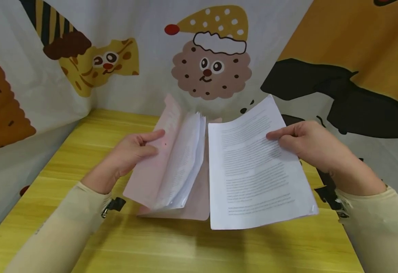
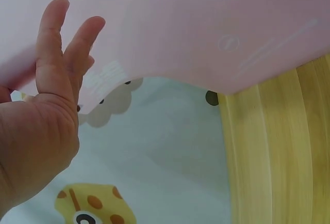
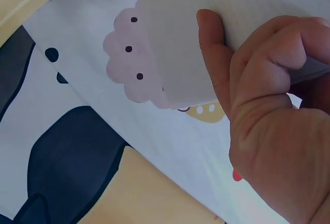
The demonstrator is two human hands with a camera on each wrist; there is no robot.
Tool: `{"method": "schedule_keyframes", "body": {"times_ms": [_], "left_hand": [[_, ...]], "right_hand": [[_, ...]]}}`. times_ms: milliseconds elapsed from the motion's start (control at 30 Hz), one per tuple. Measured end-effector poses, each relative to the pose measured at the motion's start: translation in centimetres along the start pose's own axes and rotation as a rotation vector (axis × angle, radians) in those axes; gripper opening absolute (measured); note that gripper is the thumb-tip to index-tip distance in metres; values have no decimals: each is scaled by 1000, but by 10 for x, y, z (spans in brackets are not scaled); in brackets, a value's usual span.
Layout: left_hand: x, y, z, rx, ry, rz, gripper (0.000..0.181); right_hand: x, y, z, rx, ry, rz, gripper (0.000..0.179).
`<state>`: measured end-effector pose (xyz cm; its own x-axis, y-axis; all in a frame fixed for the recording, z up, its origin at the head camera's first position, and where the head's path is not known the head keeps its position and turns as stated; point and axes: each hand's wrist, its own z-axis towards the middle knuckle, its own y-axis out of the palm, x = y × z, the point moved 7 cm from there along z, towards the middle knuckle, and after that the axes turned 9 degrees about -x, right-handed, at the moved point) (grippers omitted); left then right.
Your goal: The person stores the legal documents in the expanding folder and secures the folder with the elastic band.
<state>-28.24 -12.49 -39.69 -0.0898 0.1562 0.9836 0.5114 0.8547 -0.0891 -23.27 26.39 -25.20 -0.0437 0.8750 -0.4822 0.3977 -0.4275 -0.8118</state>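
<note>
A pink folder (image 1: 145, 182) stands partly open above the table in the head view, with clear sleeves of printed pages (image 1: 181, 167) fanned inside it. My left hand (image 1: 127, 153) pinches the folder's front cover by its left edge. In the left wrist view, the outside of the pink cover (image 2: 170, 33) spreads past the fingers. To the right, my right hand (image 1: 313, 142) grips a sheaf of white printed paper (image 1: 250, 178) at its right edge, thumb on the text side. The sheaf overlaps the folder's right part in this view. Its plain back (image 3: 180, 59) shows in the right wrist view.
Below both hands lies a yellow wood-grain table (image 1: 144, 246). A white cloth (image 1: 154, 22) with cartoon food prints hangs behind the table and along its sides. Small black clips (image 1: 115, 204) hang at the sleeve cuffs.
</note>
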Motion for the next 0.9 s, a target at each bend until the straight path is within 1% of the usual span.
{"method": "schedule_keyframes", "body": {"times_ms": [167,333,500,633,767,900], "left_hand": [[0,2,1,3,8,34,61],[1,3,2,1,4,18,62],[1,4,2,8,-10,18,62],[1,4,2,13,-6,24,62],[1,6,2,12,-5,20,62],[1,8,2,5,-11,26,62]], "right_hand": [[1,0,0,-10,5,11,44],[-1,-5,-3,31,4,-24,44],[2,-6,-6,25,27,-15,45],[3,-4,-7,22,20,-10,45],[0,1,-3,15,-2,-18,45],[-7,7,6,-3,-21,0,43]]}}
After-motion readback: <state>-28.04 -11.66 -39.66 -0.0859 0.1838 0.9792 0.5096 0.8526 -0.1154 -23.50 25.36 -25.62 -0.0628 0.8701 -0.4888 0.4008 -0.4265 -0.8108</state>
